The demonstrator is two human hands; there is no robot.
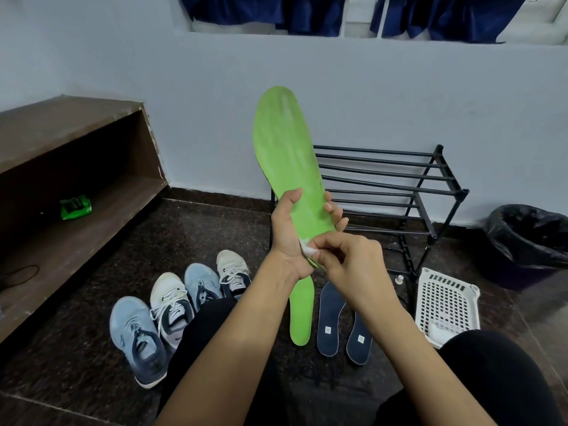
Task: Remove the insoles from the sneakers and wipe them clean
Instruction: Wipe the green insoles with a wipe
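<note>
Insole [285,155], green, upright, lower part gripped in left hand [289,238]: thumb across front, fingers [336,215] curled round far edge. Right hand [353,262] fingers pinch white wipe [307,249] against insole's lower end, just below left fingers. Left forearm overlaps second green insole [301,318] on floor; navy insoles [330,321] beside it. Left of fingers: four sneakers [172,305]. Behind fingers: black shoe rack [399,179]. Right: white basket [445,302], lined bin [528,241].
</note>
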